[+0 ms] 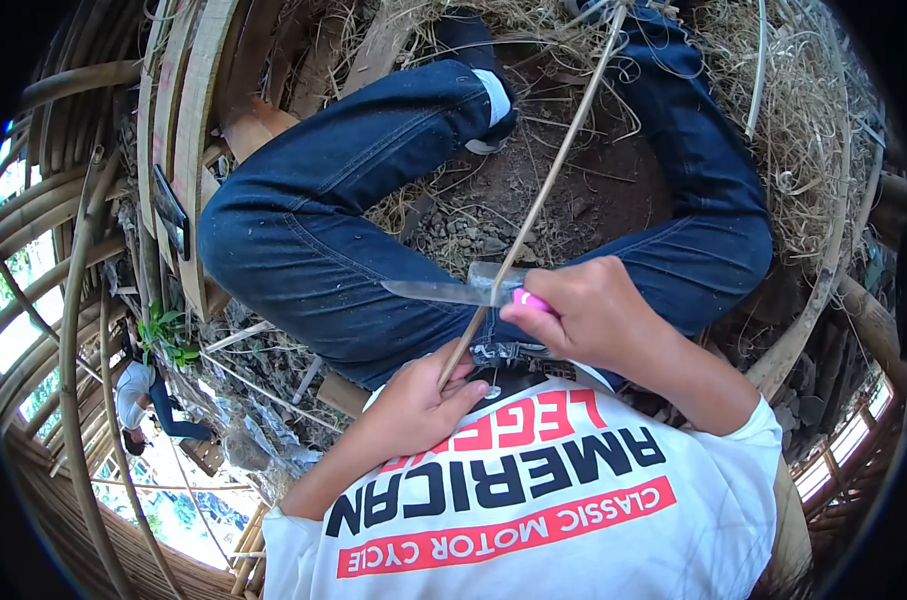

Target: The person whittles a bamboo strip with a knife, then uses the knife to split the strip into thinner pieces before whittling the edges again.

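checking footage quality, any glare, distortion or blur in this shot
Head view: wide-angle distortion, corners black; head view, left side: daylight between the bamboo poles washed out to white; head view, middle: knife and right hand reasonably sharp.

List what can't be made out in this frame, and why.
Pink knife handle: head view, mostly covered by the right hand.
Long strip: head view, near end hidden by the left hand; far end unclear at the top edge.
Red shirt word: head view, ending covered by the left arm.
Distant person: head view, hands too small to read.
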A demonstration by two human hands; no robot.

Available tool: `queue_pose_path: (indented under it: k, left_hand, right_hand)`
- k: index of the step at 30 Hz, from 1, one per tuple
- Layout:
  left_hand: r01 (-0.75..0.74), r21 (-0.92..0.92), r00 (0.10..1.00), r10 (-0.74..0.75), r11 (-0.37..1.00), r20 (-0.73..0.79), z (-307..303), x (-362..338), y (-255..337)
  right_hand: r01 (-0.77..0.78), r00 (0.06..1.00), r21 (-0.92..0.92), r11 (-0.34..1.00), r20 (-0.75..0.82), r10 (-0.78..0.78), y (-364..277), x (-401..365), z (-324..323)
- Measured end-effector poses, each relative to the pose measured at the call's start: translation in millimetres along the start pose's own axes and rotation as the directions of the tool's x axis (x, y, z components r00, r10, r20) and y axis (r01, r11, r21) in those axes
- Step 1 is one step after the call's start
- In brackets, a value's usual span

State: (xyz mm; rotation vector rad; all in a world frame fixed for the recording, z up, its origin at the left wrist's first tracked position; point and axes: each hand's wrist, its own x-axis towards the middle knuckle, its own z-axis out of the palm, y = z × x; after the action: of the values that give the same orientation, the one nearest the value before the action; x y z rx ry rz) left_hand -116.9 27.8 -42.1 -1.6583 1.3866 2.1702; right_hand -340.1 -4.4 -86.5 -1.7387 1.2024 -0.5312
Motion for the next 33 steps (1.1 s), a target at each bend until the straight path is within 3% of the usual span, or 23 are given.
queue_pose_path:
  k: [2, 4, 5, 8, 11, 14, 15, 16, 18, 20, 22, 23, 25, 26, 28, 29, 30, 32, 33]
  left_hand:
    - [0.016, 0.005, 1.000, -0.016, 1.000, 0.016, -1, -1, 5]
    - [0.034, 0.006, 0.999, -0.034, 0.999, 0.027, -3, -2, 6]
    - [0.043, -0.016, 0.999, -0.042, 0.999, 0.032, -4, -2, 6]
    - [0.063, -0.049, 0.997, -0.061, 0.997, 0.042, -6, -3, 5]
    - [0.041, -0.042, 0.998, -0.039, 0.998, 0.046, -6, -1, 5]
    - [0.020, -0.022, 0.999, -0.019, 1.000, 0.026, -4, -3, 4]
    - [0.005, -0.020, 1.000, -0.005, 1.000, 0.013, -4, -3, 4]
    - [0.006, -0.021, 1.000, -0.006, 1.000, 0.016, -4, -3, 4]
    - [0.025, 0.032, 1.000, -0.026, 0.999, 0.011, -3, -5, 4]
    - [0.029, 0.006, 1.000, -0.029, 1.000, 0.013, -5, -3, 6]
    - [0.035, -0.012, 0.999, -0.035, 0.999, 0.024, -5, -4, 6]
    - [0.020, -0.010, 1.000, -0.020, 1.000, 0.003, -3, -5, 5]
    - [0.006, -0.015, 1.000, -0.006, 1.000, -0.018, -3, -5, 4]
    - [0.023, -0.007, 1.000, -0.023, 1.000, -0.006, -4, -5, 4]
    - [0.048, 0.004, 0.999, -0.048, 0.999, 0.002, -6, -8, 4]
    - [0.063, 0.000, 0.998, -0.063, 0.998, 0.012, -6, -7, 5]
    - [0.074, -0.002, 0.997, -0.074, 0.997, 0.023, -8, -4, 8]
    - [0.042, 0.001, 0.999, -0.042, 0.999, 0.020, -5, -3, 7]
    - [0.009, -0.005, 1.000, -0.009, 1.000, -0.009, -2, -3, 3]
  right_hand:
    - [-0.007, 1.000, -0.018, 1.000, -0.007, 0.006, 7, 4, -5]
    - [-0.099, 0.986, -0.059, 0.993, -0.140, 0.090, 19, 8, -11]
    - [-0.144, 0.982, -0.038, 0.989, -0.133, 0.137, 26, 9, -18]
    - [-0.173, 0.980, -0.020, 0.985, -0.103, 0.170, 29, 12, -28]
    - [-0.289, 0.954, 0.209, 0.934, -0.020, 0.299, 12, 10, -26]
    - [-0.198, 0.979, 0.284, 0.938, 0.099, 0.177, 0, 1, -8]
    - [-0.189, 0.982, 0.294, 0.937, 0.064, 0.178, 5, 2, -11]
    - [-0.185, 0.966, 0.404, 0.896, -0.094, 0.242, 17, 2, -10]
    - [-0.331, 0.916, 0.280, 0.901, -0.135, 0.378, 42, 9, -32]
    - [-0.234, 0.939, 0.351, 0.907, -0.160, 0.304, 24, 4, -12]
    - [-0.098, 0.994, 0.291, 0.952, 0.065, 0.083, 2, -8, 5]
    - [-0.100, 0.994, 0.290, 0.952, 0.061, 0.086, 3, -7, 3]
    - [-0.244, 0.968, 0.348, 0.905, 0.035, 0.248, 9, -2, -3]
    - [-0.273, 0.935, 0.391, 0.879, -0.106, 0.338, 21, 2, -12]
    - [-0.308, 0.924, 0.242, 0.920, -0.154, 0.350, 49, 10, -28]
    - [-0.303, 0.925, 0.252, 0.919, -0.154, 0.347, 41, 9, -24]
    - [-0.223, 0.941, 0.251, 0.942, -0.195, 0.275, 22, 5, -12]
    - [-0.031, 0.995, 0.107, 0.994, -0.092, 0.041, 1, -8, 10]
    - [-0.037, 0.995, 0.105, 0.994, -0.091, 0.047, 0, -7, 7]
